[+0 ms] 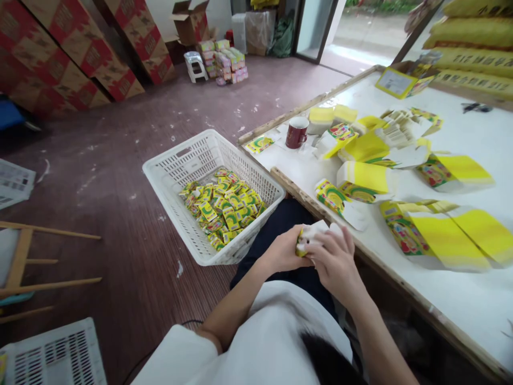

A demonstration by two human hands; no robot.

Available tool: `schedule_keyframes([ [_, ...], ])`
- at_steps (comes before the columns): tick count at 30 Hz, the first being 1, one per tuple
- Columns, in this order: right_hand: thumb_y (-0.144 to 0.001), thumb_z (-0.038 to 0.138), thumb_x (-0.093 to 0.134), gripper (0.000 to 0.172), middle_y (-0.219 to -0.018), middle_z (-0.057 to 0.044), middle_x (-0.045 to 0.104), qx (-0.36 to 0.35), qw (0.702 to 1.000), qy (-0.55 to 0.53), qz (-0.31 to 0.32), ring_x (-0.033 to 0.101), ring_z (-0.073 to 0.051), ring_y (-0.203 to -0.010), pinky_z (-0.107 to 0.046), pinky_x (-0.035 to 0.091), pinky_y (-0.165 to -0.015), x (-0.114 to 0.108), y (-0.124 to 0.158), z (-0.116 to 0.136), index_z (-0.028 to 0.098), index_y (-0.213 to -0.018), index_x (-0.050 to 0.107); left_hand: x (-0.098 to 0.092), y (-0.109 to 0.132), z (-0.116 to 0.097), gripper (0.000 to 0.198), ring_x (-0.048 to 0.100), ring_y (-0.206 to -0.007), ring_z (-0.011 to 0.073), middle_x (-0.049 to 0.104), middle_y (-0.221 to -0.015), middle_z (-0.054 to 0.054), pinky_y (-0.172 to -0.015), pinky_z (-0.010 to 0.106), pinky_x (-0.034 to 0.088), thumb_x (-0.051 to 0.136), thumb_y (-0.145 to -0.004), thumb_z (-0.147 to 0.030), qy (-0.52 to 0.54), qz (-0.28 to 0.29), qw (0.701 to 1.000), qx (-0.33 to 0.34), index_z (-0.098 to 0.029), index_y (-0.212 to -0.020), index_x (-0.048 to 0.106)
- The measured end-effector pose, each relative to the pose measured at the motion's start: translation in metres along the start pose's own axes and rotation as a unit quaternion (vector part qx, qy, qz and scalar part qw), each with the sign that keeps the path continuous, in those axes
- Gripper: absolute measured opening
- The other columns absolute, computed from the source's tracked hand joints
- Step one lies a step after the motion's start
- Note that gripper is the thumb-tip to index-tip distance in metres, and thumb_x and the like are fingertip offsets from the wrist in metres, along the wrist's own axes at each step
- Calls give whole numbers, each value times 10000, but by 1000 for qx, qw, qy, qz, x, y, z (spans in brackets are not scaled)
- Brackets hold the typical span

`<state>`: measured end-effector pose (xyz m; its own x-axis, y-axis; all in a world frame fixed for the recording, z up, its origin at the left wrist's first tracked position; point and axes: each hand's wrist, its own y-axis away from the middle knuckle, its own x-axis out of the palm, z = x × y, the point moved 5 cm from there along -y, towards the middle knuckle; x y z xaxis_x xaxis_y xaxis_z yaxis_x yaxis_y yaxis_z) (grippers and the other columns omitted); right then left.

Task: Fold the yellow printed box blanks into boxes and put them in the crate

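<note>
Above my lap, close to the table's edge, both hands are closed around a small carton (315,231) with white inner faces showing and a strip of yellow print at its left end. My left hand (285,250) grips that yellow end. My right hand (335,262) has its fingers bent over the white flaps on the other side; they hide part of the carton. Just left of my hands is a white plastic basket (166,200), holding a heap of small yellow and green printed boxes (230,206).
On the white table (449,299), right, lie stacks of flat yellow cartons (444,235), loose carton sheets (331,195) and a dark red mug (296,133). A wooden strip (294,187) edges it. Cardboard boxes (92,48), a white stool (195,67) and another basket (56,355) stand left.
</note>
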<state>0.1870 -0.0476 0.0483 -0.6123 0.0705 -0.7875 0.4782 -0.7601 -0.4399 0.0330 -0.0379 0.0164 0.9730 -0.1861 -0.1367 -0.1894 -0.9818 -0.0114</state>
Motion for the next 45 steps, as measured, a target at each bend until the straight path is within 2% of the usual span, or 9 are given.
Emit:
schedule_keyframes([
  [4,-855,512,663,752,-1484,-191,454,178,963,-128,-157,398,-402,-1413,-651,298,-1160,6,7,-18,217,-1481,369,7,0,5,631,670,-894,266,689,-1006,31,-828,346,518,855,-678,-336,-82,-16,996,19,-256,-1237,574],
  [11,-871,578,643,599,-1242,-135,702,376,786,-491,33,665,-342,-1174,-518,567,-969,72,21,-38,249,-1366,562,17,3,1,677,639,-1109,332,597,-1237,97,-932,402,509,824,-671,-238,-103,-13,992,78,-265,-1282,537],
  [14,-905,605,587,621,-1280,-113,694,341,814,-469,23,655,-314,-1206,-523,542,-1016,65,22,-41,268,-1423,520,17,2,2,506,639,-1040,297,601,-1144,59,-894,373,509,817,-660,-217,-83,-11,993,81,-281,-1114,603],
  [18,-942,496,560,610,-1419,-122,620,220,912,-344,22,575,-309,-1331,-528,453,-1127,46,16,-25,259,-1496,464,20,2,11,530,634,-891,269,587,-1011,36,-831,383,514,770,-647,-159,-74,-14,997,31,-270,-1120,559],
  [22,-958,266,498,491,-1494,-87,564,157,966,-207,-4,538,-270,-1380,-472,439,-1159,37,11,-17,286,-1446,543,16,2,9,717,564,-1169,342,561,-1215,107,-1053,466,432,746,-560,-49,21,-91,994,63,-244,-1219,542],
  [26,-973,239,442,506,-1536,-108,513,147,977,-140,-69,479,-281,-1431,-494,437,-1156,26,13,-29,262,-1473,511,6,-1,1,608,529,-1223,367,613,-1193,103,-1138,524,334,724,-557,-16,-4,-91,994,58,-244,-1115,644],
  [36,-927,282,607,203,-1434,-126,557,78,967,-198,141,560,-291,-1332,-475,488,-1082,8,6,-31,256,-1120,665,-11,0,-5,583,657,-1046,336,725,-1099,69,-1005,449,470,885,-531,-190,-78,8,996,39,-273,-1085,722],
  [42,-848,379,697,628,-1443,-163,515,165,939,-301,29,562,-295,-1305,-492,479,-1081,33,-9,-31,246,-1387,403,-27,-6,5,576,663,-1062,304,723,-1032,56,-1021,394,484,915,-493,-161,67,-76,994,-34,-248,-1029,720],
  [45,-834,491,691,627,-1302,-144,605,256,930,-260,-45,667,-261,-1105,-419,565,-931,32,-18,-71,229,-1346,443,-53,-12,19,572,642,-1155,240,689,-1126,30,-1013,329,492,893,-585,-185,239,-242,938,-63,-273,-1082,624],
])
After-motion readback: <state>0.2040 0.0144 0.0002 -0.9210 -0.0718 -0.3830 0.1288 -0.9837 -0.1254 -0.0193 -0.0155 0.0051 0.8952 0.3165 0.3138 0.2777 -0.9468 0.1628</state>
